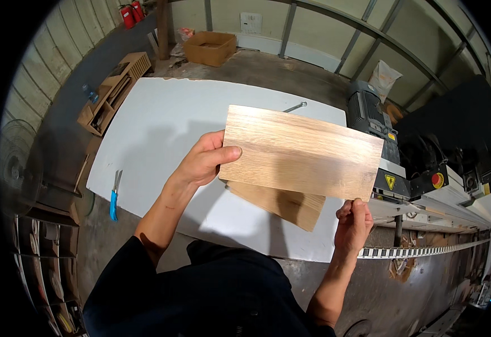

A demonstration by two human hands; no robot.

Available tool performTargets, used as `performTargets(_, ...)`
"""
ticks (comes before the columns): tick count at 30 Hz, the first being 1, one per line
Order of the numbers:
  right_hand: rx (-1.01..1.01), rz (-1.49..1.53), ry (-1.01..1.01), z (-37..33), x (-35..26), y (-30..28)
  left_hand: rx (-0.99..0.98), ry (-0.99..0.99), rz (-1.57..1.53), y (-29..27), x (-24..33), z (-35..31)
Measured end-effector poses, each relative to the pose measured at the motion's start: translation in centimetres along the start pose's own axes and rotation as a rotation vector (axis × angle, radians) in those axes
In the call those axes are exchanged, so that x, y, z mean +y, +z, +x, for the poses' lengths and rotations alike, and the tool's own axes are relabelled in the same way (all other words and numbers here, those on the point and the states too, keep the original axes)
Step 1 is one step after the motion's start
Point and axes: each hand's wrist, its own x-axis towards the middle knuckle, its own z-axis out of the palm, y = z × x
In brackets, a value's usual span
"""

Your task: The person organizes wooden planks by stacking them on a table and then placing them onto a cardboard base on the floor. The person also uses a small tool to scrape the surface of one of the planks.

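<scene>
A flat rectangular wood-grain board [301, 149] is held up over the white tabletop [155, 112], tilted a little down to the right. My left hand [206, 159] grips its left end, thumb on the upper face and fingers hidden beneath. At the lower right corner, my right hand [353, 224] pinches the edge between thumb and curled fingers. Below it, a second wood-grain board [296, 210] lies on the tabletop, partly covered from sight by the first.
A blue-handled knife or scissors [114, 205] lies at the table's left edge; a metal wrench [297, 106] lies behind the board. To the right stands a machine with a grey motor [369, 109] and red stop button [437, 180]. A cardboard box [210, 49] sits beyond the table.
</scene>
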Motion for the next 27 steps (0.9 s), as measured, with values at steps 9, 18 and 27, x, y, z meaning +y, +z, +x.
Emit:
performTargets(9, -0.270, 0.259, 0.326, 0.5, -2.6, 0.0, -0.115, 0.522, 0.919, 0.1, 1.5, -2.3)
performTargets(18, -0.194, 0.251, 0.250, 0.4, 1.5, -2.0, 0.010, 0.922, 1.458, 2.0, 1.4, -4.8)
performTargets(27, -0.248, 0.303, 0.092, -0.9, 1.6, -0.1, 0.251, 1.222, 1.640, -2.2, -0.6, -3.8)
